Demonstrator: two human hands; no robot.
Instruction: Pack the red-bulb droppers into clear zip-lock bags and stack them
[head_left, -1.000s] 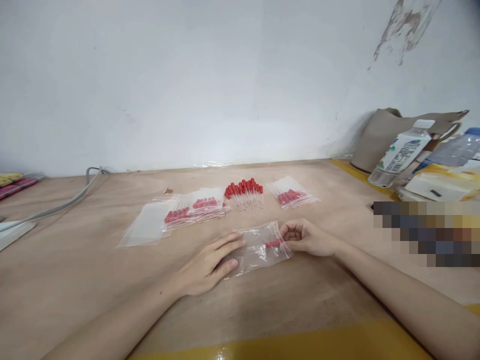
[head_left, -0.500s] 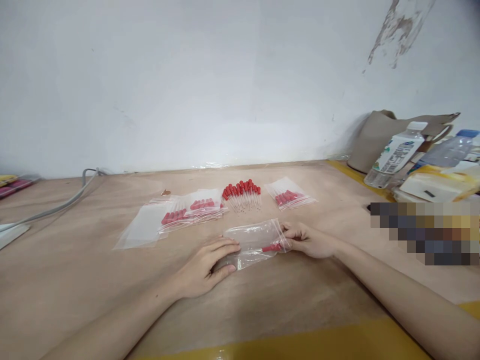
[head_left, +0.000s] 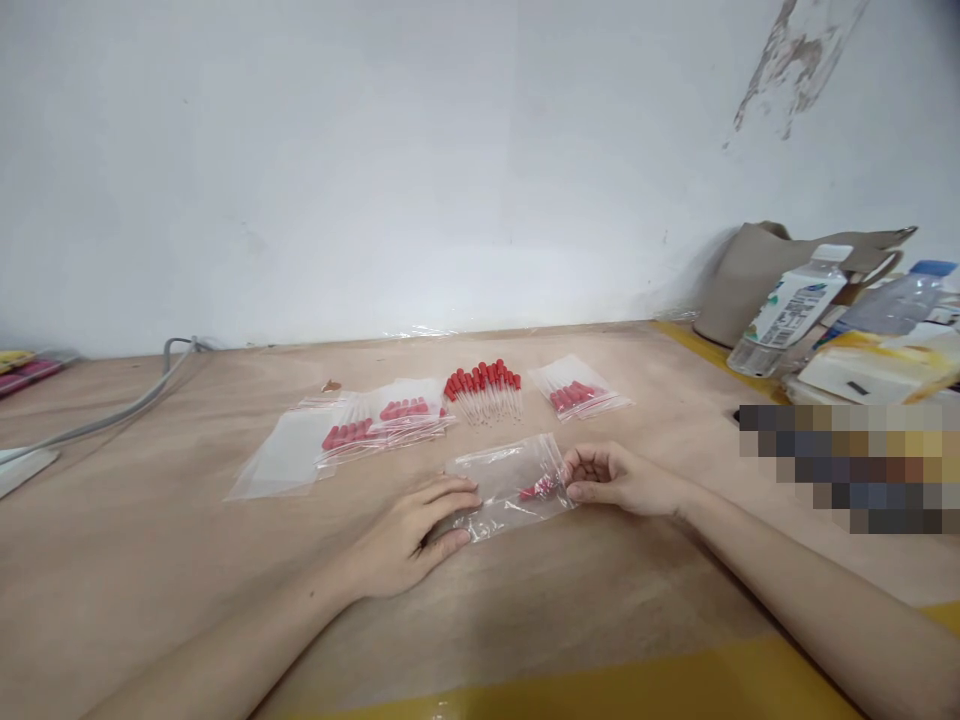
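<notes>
A clear zip-lock bag (head_left: 499, 465) lies flat on the table in front of me, its mouth to the right. Inside it, near the mouth, shows the red bulb of a dropper (head_left: 537, 489); glare blurs the rest. My left hand (head_left: 420, 530) rests on the bag's left end, fingers stretched out and thumb apart from them. At the mouth, my right hand (head_left: 611, 480) pinches the bag's edge between thumb and curled fingers. Beyond the bag lies a fan of red-bulbed glass droppers (head_left: 484, 385), bulbs toward the wall.
Left of the fan are overlapping filled bags (head_left: 382, 425) and flat plastic bags (head_left: 281, 455). Another filled bag (head_left: 577, 388) lies to its right. Bottles (head_left: 799, 305) and a beige bag (head_left: 739, 285) stand far right. A grey cable (head_left: 127, 412) crosses the left side.
The dropper's bulb sits slightly further left inside the bag, and its glass stem is harder to see. My right fingers have shifted a little at the mouth; my left hand stays put.
</notes>
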